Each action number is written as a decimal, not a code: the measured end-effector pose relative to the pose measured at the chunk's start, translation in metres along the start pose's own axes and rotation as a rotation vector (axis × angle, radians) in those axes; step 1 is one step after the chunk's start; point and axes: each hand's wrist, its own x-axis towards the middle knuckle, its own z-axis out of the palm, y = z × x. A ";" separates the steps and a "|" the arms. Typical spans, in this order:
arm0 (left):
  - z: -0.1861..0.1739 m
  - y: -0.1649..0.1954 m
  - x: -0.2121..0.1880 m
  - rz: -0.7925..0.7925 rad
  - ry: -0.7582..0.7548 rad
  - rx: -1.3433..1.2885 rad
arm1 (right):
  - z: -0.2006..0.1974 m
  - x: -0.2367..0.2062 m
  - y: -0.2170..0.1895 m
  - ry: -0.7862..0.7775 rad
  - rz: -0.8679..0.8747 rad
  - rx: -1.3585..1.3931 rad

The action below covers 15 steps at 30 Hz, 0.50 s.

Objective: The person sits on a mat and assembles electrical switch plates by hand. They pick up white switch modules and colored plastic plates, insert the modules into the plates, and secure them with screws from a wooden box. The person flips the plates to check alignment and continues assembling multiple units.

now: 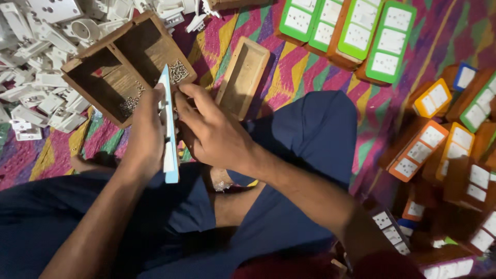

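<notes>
Left hand: the left hand (146,135) sits at centre left of the frame, clamped round a pale blue-edged switch plate (169,129) held edge-on above the lap.
Right hand: the right hand (213,132) is just beside it, fingers pinched together against the plate's face; whether they grip a screw is too small to tell.
Plate in hand: still being worked on, I would judge, with both hands closed on it and nothing yet set down.
Lap: dark blue trousers (305,134) fill the lower frame, the person seated cross-legged on a striped mat (305,72) of pink, yellow, green and purple.
Screw box: a partitioned wooden box (124,62) lies just beyond the hands, upper left, with small heaps of silver screws (178,71) in its near compartments.
Empty case: a narrow open wooden case (243,77) lies beside the box at upper centre, hollow side up.
Parts left: a big pile of loose white plastic parts (41,67) covers the upper left corner, so much seems still to be assembled.
Finished, right: wooden switch boards with orange, yellow, blue and green frames (449,134) are stacked along the right edge, white switches showing.
Finished, far: green-framed boards (361,31) lie in a row at the upper right, rectangular, overlapping one another.
Progress: a fair batch looks done, by my reckoning.
</notes>
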 end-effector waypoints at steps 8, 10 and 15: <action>-0.004 0.014 0.034 -0.035 0.081 0.345 | -0.004 0.024 0.032 -0.062 0.004 -0.106; -0.001 0.023 0.043 0.522 -0.017 0.734 | -0.008 0.032 0.045 -0.108 0.043 -0.155; 0.028 0.040 0.053 0.126 -0.057 0.462 | -0.024 0.048 0.070 -0.117 0.128 -0.159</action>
